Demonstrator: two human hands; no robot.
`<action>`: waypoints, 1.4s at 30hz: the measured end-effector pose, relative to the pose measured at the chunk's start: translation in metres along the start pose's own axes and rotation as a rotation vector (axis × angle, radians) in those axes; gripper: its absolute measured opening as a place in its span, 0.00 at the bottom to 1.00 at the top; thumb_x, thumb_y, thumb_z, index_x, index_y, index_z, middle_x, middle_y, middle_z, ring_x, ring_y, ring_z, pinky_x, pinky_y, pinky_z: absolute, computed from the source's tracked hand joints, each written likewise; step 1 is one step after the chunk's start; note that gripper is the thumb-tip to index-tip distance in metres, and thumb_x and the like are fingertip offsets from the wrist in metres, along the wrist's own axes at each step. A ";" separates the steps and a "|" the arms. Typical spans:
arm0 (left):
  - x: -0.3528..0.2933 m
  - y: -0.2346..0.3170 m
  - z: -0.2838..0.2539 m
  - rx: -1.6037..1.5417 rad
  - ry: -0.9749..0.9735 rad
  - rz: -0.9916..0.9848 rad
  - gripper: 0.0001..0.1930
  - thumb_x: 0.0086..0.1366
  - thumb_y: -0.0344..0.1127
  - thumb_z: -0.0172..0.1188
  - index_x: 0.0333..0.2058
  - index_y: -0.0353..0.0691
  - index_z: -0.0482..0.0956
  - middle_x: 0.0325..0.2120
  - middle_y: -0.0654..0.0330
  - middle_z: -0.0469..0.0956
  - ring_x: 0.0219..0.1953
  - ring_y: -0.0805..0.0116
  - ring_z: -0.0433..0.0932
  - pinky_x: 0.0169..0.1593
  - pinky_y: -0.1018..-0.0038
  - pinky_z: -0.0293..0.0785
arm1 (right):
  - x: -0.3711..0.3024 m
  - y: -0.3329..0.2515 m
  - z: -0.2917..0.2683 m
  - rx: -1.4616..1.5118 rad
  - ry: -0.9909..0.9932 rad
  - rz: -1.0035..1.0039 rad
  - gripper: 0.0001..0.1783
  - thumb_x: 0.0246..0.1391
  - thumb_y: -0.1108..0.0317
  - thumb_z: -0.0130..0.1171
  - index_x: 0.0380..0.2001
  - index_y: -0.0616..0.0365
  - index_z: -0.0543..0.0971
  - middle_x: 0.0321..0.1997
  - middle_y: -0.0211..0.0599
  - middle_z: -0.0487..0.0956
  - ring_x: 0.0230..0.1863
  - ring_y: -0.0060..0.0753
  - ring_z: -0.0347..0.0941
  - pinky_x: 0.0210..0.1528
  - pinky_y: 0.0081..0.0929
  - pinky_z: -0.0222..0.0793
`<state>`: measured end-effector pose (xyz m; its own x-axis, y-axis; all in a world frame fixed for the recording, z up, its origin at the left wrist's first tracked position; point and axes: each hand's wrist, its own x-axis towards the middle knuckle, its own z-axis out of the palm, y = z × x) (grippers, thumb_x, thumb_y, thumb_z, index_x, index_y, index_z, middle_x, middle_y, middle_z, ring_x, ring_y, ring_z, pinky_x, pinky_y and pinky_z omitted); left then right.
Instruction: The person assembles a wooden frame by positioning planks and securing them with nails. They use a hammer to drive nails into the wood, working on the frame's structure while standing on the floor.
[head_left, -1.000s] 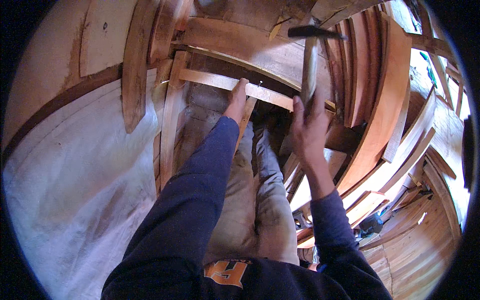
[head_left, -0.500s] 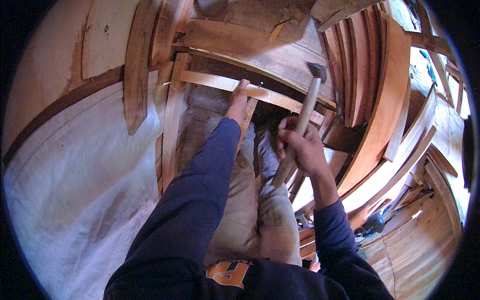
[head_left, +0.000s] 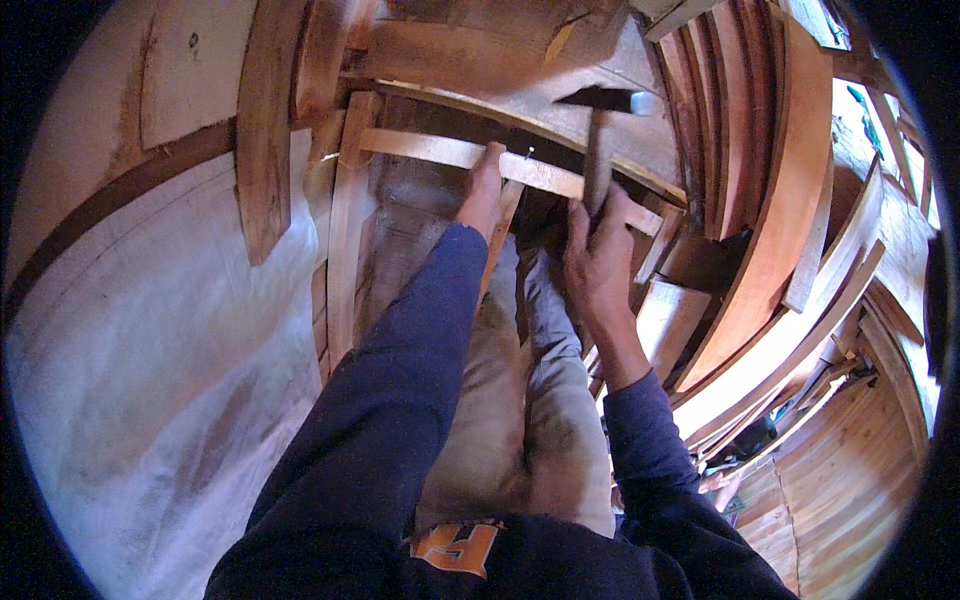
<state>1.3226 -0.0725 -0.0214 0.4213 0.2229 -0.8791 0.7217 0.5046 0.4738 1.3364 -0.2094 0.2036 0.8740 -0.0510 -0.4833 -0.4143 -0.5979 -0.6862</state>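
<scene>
My left hand (head_left: 484,192) grips a pale wooden strip (head_left: 425,148) that runs crosswise in front of me, its fingertips over the upper edge. Just right of those fingers a small nail (head_left: 531,153) stands up from the strip. In my right hand (head_left: 602,255) is a hammer (head_left: 598,150) with a wooden handle. Its dark metal head (head_left: 605,98) is up beyond the strip, to the right of the nail and apart from it. Under the strip, a narrow upright piece (head_left: 500,235) meets it near my left hand.
Curved reddish planks (head_left: 785,180) stack along the right side. At left, a whitish sheet (head_left: 170,340) hangs beneath a wooden post (head_left: 265,130). A wide board (head_left: 450,55) lies beyond the strip. Lower right shows a plank surface (head_left: 840,480) with loose wood near it.
My right hand has moved forward and turned, bringing the hammer more upright with its head farther from me and sideways. My left hand keeps its hold on the wooden strip.
</scene>
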 end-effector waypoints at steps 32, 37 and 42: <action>-0.041 0.017 0.021 -0.048 -0.011 -0.035 0.22 0.59 0.51 0.52 0.37 0.35 0.75 0.38 0.58 0.74 0.42 0.65 0.70 0.47 0.68 0.65 | 0.008 0.044 0.017 -0.015 -0.003 0.071 0.12 0.60 0.68 0.51 0.42 0.63 0.64 0.28 0.66 0.75 0.34 0.68 0.73 0.29 0.50 0.67; -0.015 0.006 0.009 0.065 0.105 0.010 0.18 0.61 0.52 0.51 0.38 0.44 0.75 0.36 0.59 0.74 0.38 0.66 0.71 0.45 0.65 0.68 | 0.011 0.014 0.001 0.045 0.086 -0.058 0.12 0.60 0.68 0.51 0.42 0.63 0.64 0.28 0.65 0.75 0.35 0.67 0.74 0.30 0.49 0.68; -0.030 0.010 0.027 -0.132 0.045 -0.075 0.15 0.58 0.47 0.53 0.32 0.41 0.75 0.31 0.61 0.72 0.35 0.68 0.71 0.41 0.70 0.70 | 0.008 0.075 0.023 -0.094 -0.092 0.031 0.13 0.60 0.65 0.51 0.38 0.64 0.63 0.22 0.59 0.73 0.26 0.64 0.72 0.29 0.47 0.66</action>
<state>1.3321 -0.0971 0.0107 0.3423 0.2162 -0.9144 0.6704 0.6256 0.3989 1.3068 -0.2365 0.1357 0.8325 0.0003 -0.5540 -0.4113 -0.6695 -0.6185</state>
